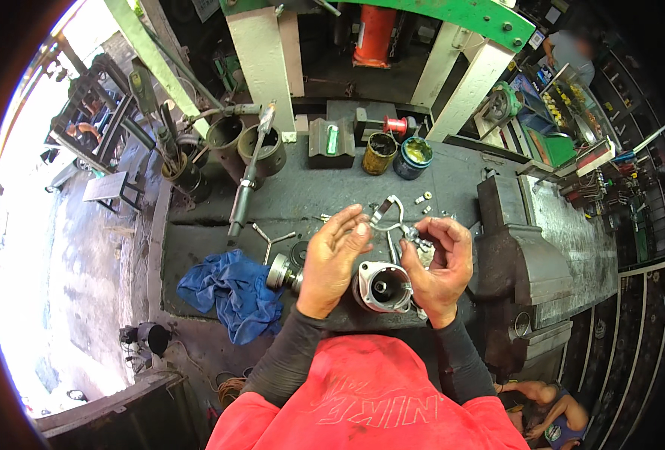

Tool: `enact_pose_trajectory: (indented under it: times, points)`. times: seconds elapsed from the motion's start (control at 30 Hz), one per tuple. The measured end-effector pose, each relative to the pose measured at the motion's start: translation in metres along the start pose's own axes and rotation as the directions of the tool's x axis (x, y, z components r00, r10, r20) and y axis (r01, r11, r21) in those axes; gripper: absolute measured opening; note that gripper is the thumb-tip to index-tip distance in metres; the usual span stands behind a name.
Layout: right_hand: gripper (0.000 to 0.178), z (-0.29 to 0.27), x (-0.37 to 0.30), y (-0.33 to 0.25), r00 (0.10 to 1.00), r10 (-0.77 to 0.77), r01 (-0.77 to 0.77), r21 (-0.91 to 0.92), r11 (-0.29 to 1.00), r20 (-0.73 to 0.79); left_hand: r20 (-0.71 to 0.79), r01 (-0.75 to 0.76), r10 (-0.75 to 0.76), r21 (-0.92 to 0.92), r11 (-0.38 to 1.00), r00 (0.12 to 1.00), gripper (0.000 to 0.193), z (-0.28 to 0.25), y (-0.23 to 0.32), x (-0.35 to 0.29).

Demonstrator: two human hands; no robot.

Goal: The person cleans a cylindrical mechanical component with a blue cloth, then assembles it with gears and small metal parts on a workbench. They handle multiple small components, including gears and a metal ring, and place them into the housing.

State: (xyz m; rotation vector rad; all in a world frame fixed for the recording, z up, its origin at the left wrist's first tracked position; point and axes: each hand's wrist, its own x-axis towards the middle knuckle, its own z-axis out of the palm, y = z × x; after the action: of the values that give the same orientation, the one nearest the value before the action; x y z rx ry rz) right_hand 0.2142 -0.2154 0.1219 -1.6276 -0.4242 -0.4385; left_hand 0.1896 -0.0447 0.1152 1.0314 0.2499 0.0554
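Note:
My right hand (443,264) pinches a small shiny metal assembly with a curved, two-armed metal fork (397,211) reaching out from it toward the left. Half curled, my left hand (334,259) has its fingertips right beside the fork's left end, with thumb and fingers slightly apart. Between my wrists an open, round metal housing (383,288) stands on the workbench (310,180), its bore facing up. A cylindrical metal part (280,273) lies left of my left wrist, partly hidden by it. A crumpled blue rag (231,292) lies farther left.
A Y-shaped wrench (271,241) and a long rod-like tool (248,187) lie left. Behind stand a yellow can (380,156), a blue can (413,159) and a metal block (331,144). A bulky vise (516,240) stands right. Another person (550,412) sits at lower right.

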Motion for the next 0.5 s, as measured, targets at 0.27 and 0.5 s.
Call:
enact_pose_trajectory:
  times: [0.27,0.5]
  points:
    - [0.061,-0.007,0.038,-0.018,0.983,-0.046,0.101,0.307,0.946,-0.180,0.411,-0.290,0.209,0.146,0.946,0.887,0.047,0.057,0.067,0.014]
    - [0.049,-0.007,0.058,-0.010,0.876,-0.289,0.313,-0.003,0.950,-0.386,0.249,-0.060,0.080,-0.086,0.995,0.965,0.044,0.118,0.046,0.015]
